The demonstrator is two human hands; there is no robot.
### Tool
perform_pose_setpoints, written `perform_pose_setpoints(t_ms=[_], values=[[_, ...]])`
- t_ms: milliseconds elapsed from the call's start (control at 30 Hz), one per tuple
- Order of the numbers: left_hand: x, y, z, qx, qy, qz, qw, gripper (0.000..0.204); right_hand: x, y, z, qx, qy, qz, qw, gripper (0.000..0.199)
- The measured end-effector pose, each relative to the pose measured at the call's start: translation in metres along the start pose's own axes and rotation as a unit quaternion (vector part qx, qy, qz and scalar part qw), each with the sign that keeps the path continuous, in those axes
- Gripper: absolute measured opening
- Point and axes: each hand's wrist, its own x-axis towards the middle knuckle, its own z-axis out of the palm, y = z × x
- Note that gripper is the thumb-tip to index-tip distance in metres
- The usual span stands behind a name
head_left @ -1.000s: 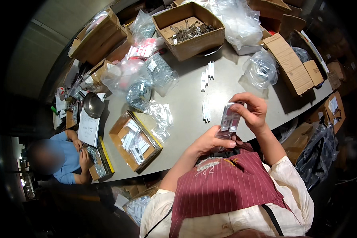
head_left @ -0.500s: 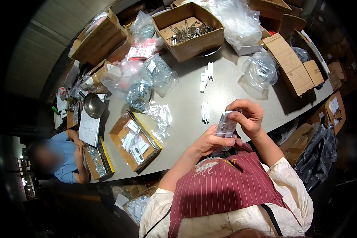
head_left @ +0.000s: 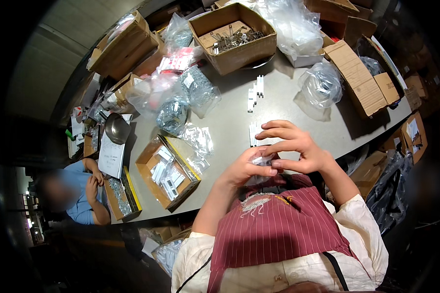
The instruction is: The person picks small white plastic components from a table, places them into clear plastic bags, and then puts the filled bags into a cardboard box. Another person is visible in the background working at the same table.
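My left hand (head_left: 243, 167) is closed around a small clear plastic bag (head_left: 259, 179), held low over the table edge in front of my apron. What the bag contains is mostly hidden by my fingers. Over it reaches my right hand (head_left: 300, 149), its fingers spread apart and its thumb close to my left thumb and the bag. Just beyond my hands stands a small group of white, bar-shaped parts (head_left: 253, 135), partly covered by my right fingers. Further off on the grey table lie more white bar-shaped parts (head_left: 252, 100) in short rows.
A cardboard box of metal pieces (head_left: 232, 58) sits at the back. To the left are bags of small hardware (head_left: 173, 115) and an open box of bagged white parts (head_left: 144, 161). A clear bag (head_left: 321, 88) lies right. A co-worker (head_left: 85, 195) sits at the far left.
My hands have drawn the bag lower and to the left, and it is now largely covered. My right fingers have come off its top and spread out.
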Motion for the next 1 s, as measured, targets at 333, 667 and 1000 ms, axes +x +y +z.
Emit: perform_pose_setpoints(t_ms=[333,667,1000], values=[[-0.028,0.001,0.003,0.16,0.29,0.206,0.921,0.023,0.011,0.001,0.026,-0.04,0.104,0.088,0.99,0.013],[-0.07,-0.005,-0.004,0.408,0.437,0.382,0.705,0.004,0.037,-0.01,0.071,0.018,0.091,0.072,0.993,0.02],[-0.131,-0.002,-0.021,0.494,0.444,0.38,0.644,0.011,0.076,-0.007,0.13,-0.089,-0.046,-0.089,0.991,0.017]])
